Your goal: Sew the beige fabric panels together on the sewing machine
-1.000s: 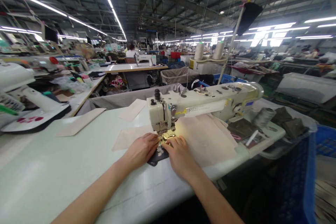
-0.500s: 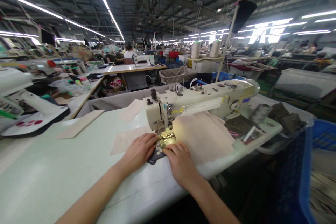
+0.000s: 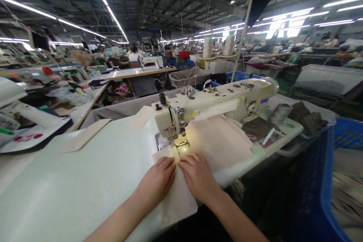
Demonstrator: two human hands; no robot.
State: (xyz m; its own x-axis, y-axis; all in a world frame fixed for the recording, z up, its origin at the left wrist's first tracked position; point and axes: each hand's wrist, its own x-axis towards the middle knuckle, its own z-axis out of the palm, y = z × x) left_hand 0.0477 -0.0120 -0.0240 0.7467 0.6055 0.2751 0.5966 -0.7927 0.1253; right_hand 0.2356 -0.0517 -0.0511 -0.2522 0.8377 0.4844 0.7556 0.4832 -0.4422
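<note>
A beige fabric piece (image 3: 179, 200) lies under both hands, running from the needle area of the white sewing machine (image 3: 210, 102) over the table's front edge. My left hand (image 3: 159, 176) pinches it near the presser foot, fingers pressed together. Close on the right, my right hand (image 3: 198, 176) grips the same piece with thumb and fingertips, and the two hands' fingertips almost touch. A lamp lights the metal plate (image 3: 183, 147) just beyond them. Right of the needle, a stack of larger beige fabric (image 3: 219, 143) rests beneath the machine arm.
Two beige pieces (image 3: 85, 136) (image 3: 139, 118) lie on the pale table (image 3: 93, 181). Thread cones (image 3: 207, 48) stand behind the machine. A grey spool (image 3: 280, 114) and dark cloth (image 3: 307, 117) are at right, beside a blue crate (image 3: 327, 181). Another machine stands at far left.
The beige piece left of the needle is now under both hands and reaches past the front edge. My left hand has shifted slightly right and nearer. The view has tilted slightly.
</note>
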